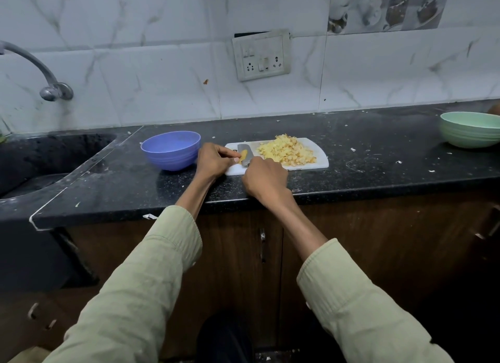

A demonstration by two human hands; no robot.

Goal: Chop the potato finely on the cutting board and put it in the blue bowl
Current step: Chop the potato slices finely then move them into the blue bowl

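**Last Bit of Potato on the Board**

Black speckled stone makes up the counter (365, 157), with white marble tiles on the wall behind it. On the counter lies a white cutting board (319, 163). A big heap of chopped potato (286, 150) sits on the right half of the board.

On the left end of the board, the left hand (213, 159) pinches a small potato piece (243, 154) with its fingers curled around it. The piece rests against the flat side of a knife blade (246, 151). The right hand (266, 182) is wrapped tight around the knife handle, which is hidden under the fingers.

The blue bowl (171, 150) stands just left of the board, close beside the left hand. No potato can be seen in it.

Far to the right sits a green bowl (469, 129). A black sink (40, 159) with a silver tap (51, 87) is on the left. A switch and socket plate (261, 55) hangs on the wall.
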